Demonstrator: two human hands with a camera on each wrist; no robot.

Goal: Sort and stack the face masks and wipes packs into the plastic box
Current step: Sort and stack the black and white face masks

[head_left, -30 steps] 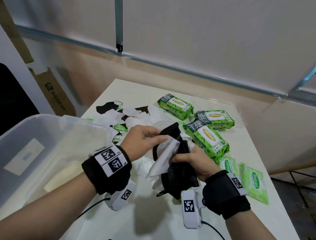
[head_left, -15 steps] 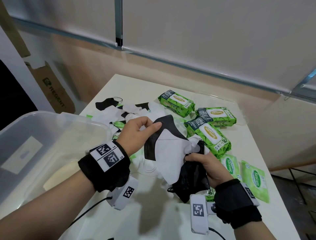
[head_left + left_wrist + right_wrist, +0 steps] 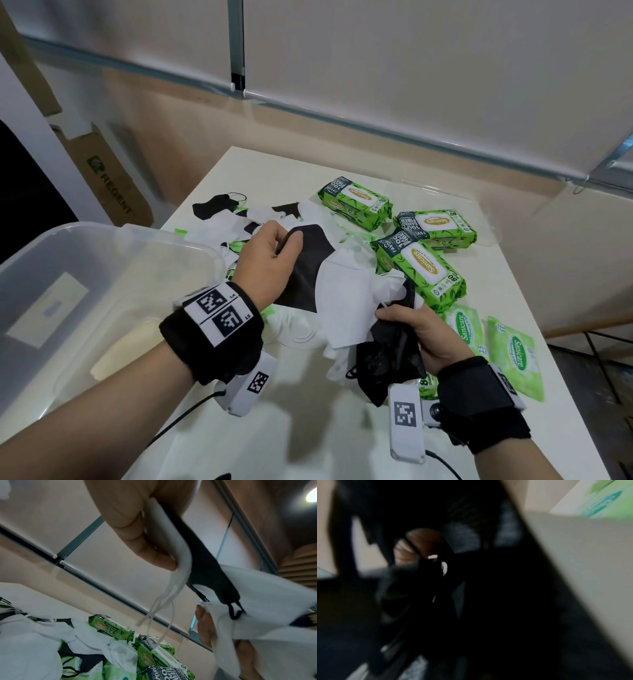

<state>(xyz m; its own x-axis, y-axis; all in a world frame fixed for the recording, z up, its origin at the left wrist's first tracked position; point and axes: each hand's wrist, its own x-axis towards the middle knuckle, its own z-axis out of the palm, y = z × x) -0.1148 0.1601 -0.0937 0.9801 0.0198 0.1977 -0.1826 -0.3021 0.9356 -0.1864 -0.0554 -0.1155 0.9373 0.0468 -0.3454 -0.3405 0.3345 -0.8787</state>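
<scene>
Both hands hold face masks above the white table. My left hand pinches the top edge of a black mask stacked with a white one. My right hand grips a bunch of white masks and black masks that hangs down. The clear plastic box stands at the left, close to my left forearm. Three large green wipes packs lie beyond my hands. Small flat green wipes packs lie at the right. The right wrist view is dark and blurred.
More loose black and white masks lie in a heap at the table's far left. A cardboard box leans against the wall behind the plastic box. The table's right edge drops to the floor beside a metal frame.
My hands have drawn apart, spreading the black and white masks between them. The left hand rose and moved left with the black mask's edge; the right hand shifted right and down.
</scene>
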